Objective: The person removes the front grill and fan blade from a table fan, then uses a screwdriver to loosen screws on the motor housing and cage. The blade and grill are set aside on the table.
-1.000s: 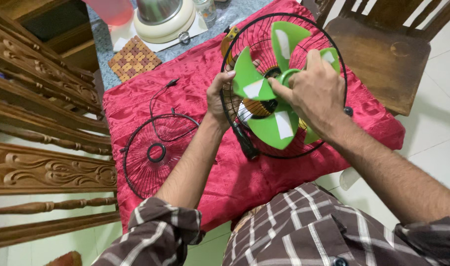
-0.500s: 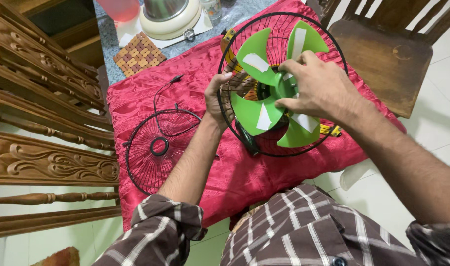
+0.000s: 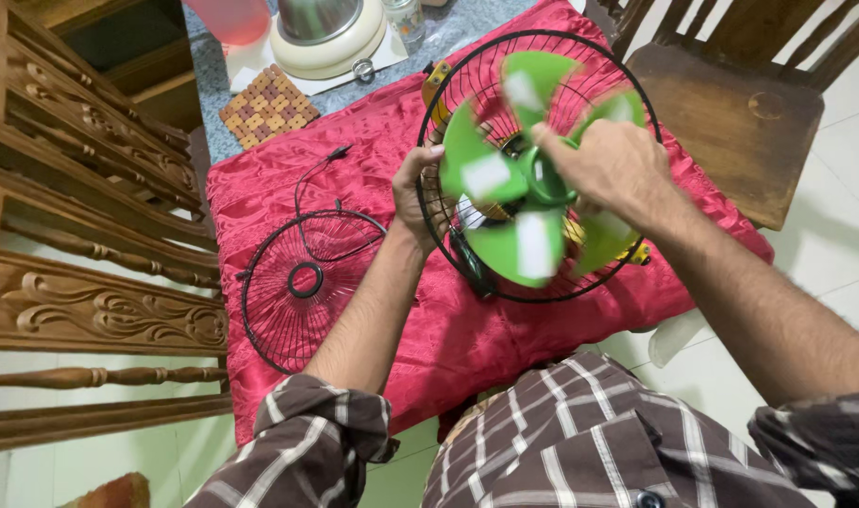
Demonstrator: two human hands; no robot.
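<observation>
We are working on a small fan that is standing tilted on the red cloth (image 3: 354,150) covering the counter. Our left hand (image 3: 413,193) is grasping the rim of the black rear wire guard (image 3: 636,85), fingers curling through the wires at its near edge, and so steadying the whole fan. Our right hand (image 3: 604,165) is closing its grip on the hub of the green fan blade (image 3: 509,202), fingers bunched around the centre cap. The blade is showing blurred, with white stickers smearing across its vanes, so it appears to be turning under the right-hand grip; we cannot tell which way.

Behind the blade, just beyond the right-hand grip, the yellow motor housing (image 3: 436,75) is peeking out through the wires. To the left of the left-hand grip, well apart from the fan, the front wire guard (image 3: 302,282) is lying flat on the cloth with a thin black cord (image 3: 312,183) looping beside it.

As we judge it, the fan is sitting partly taken apart: the front guard is already off, while the blade is on the shaft inside the rear guard. Whether the blade is seated firmly or loose on its shaft we cannot tell. A cream appliance (image 3: 326,38) and a woven trivet (image 3: 265,103) are sitting farther off, past the cloth.
</observation>
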